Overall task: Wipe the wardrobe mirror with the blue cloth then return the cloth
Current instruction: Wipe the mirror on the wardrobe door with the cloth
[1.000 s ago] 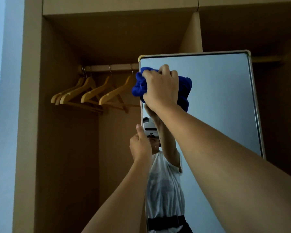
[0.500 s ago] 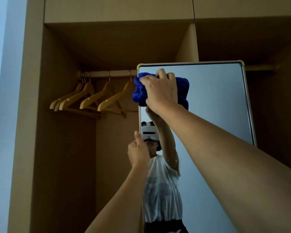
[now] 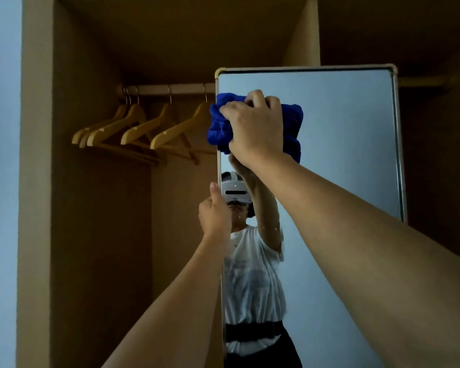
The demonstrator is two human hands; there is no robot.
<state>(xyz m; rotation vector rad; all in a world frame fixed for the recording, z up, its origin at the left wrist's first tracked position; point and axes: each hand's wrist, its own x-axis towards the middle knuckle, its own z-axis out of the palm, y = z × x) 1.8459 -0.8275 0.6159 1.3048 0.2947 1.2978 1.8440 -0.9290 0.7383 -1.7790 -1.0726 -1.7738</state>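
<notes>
Wooden hangers (image 3: 144, 131) hang on the rail at left, the left hand (image 3: 214, 215) grips the mirror (image 3: 351, 144) edge with curled fingers, and the right hand (image 3: 255, 130) clamps the bunched cloth (image 3: 219, 128) against the upper-left glass.

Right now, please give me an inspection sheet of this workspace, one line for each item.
Surface: mirror upright, metal-framed, before the wardrobe.
Job's things: blue cloth bunched against the mirror's upper left corner.
Clutter: wooden hangers on the rail.
Grippers: right hand grips the cloth; left hand holds the mirror's left edge.
Cables: nothing seen.
Surroundings: pale wall at left.
</notes>
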